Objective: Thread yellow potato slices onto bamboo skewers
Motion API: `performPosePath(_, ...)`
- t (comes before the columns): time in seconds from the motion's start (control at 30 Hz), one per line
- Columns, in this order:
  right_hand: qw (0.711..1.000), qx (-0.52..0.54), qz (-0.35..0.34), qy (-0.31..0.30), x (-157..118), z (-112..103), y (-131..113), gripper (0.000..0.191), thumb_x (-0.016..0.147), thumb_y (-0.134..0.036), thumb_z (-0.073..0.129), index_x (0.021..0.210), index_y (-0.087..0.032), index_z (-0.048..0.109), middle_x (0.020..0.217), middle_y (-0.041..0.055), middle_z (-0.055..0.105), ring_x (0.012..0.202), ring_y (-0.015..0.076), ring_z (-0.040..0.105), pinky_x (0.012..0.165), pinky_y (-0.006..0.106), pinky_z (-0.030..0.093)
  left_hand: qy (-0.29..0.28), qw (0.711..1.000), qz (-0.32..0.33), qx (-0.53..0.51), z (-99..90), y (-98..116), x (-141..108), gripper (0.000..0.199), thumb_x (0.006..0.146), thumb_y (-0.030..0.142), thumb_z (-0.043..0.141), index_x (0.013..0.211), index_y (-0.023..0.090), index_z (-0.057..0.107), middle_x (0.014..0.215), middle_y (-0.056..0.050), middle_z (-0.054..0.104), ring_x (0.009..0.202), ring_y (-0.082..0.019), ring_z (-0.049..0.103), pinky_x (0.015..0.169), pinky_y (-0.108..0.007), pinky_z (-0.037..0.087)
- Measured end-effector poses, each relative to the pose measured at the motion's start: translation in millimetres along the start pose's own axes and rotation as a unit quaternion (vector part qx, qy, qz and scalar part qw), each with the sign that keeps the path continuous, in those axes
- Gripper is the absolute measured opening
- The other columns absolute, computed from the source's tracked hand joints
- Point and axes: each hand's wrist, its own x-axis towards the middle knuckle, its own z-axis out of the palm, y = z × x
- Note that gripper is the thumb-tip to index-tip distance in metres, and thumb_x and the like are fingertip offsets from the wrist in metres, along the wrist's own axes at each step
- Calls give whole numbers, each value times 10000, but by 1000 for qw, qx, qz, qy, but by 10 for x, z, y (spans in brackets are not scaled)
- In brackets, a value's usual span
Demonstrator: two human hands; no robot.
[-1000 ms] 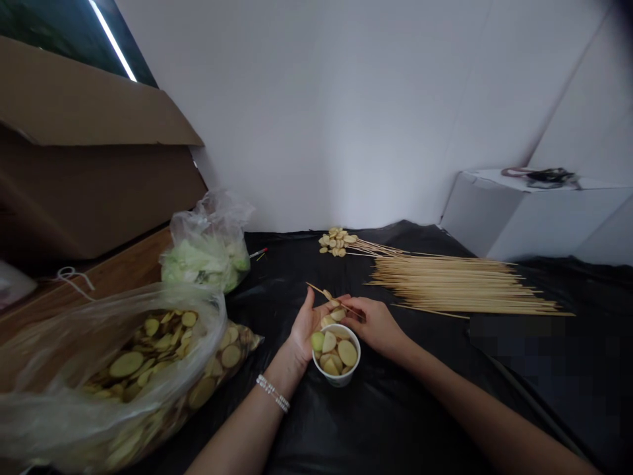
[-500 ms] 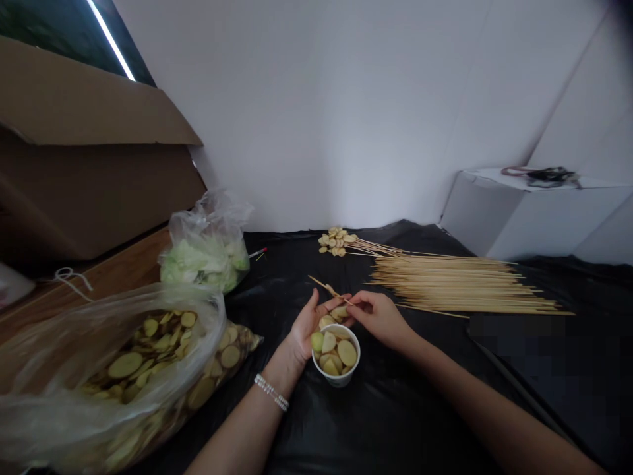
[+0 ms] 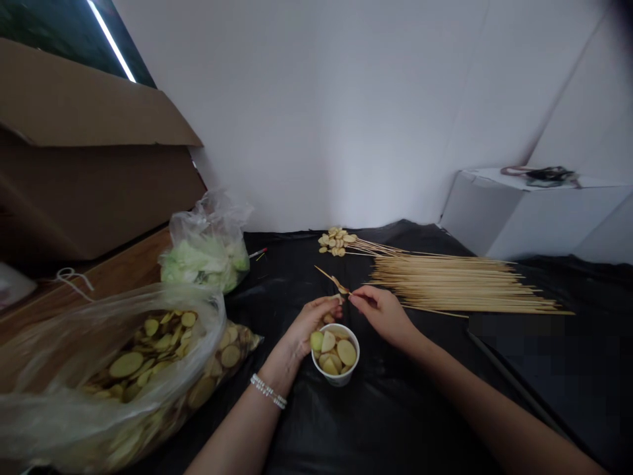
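My right hand (image 3: 384,318) pinches a thin wooden skewer (image 3: 324,272) that points up and to the left. A pale slice (image 3: 340,286) is threaded on it close to my fingertips. Between the thumb and fingers of my left hand (image 3: 315,320) is a potato slice (image 3: 338,299), seen nearly edge-on beside the skewer. Just below both hands stands a white paper cup (image 3: 341,380), filled with potato slices (image 3: 347,353). The slices look cut into rounds and pieces.
A large clear bag of potato slices (image 3: 202,389) lies open at left, behind it a bag of pale green leaves (image 3: 205,260). Many bare skewers (image 3: 459,284) lie at right, near several loaded skewers (image 3: 337,241). A cardboard box (image 3: 93,191) and white box (image 3: 534,211) flank the black sheet (image 3: 395,422).
My left hand has gone from an open palm with slices on it to a pinch on one slice. The skewer in my right hand has shifted slightly up and right.
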Motion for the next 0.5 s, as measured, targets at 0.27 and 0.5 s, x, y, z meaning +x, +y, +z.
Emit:
performPosePath(0.27, 996, -66, -51, -10, -12, -82, -30, 270, 883, -306, 416, 862, -200, 663, 549, -25, 576, 534, 125, 538, 565, 231, 388, 36, 967, -78, -239, -128, 268, -55, 108, 856, 149, 507, 852, 83, 593, 699, -71, 641, 578, -105, 621, 441, -144, 488)
performPosePath(0.5, 993, -95, -59, -38, -20, -86, -50, 251, 872, -308, 443, 829, -203, 667, 638, 0, 650, 613, 141, 591, 607, 236, 405, 33, 952, -75, -296, -157, 276, -40, 180, 891, 247, 507, 868, 106, 615, 645, -32, 548, 522, -62, 555, 424, -109, 451)
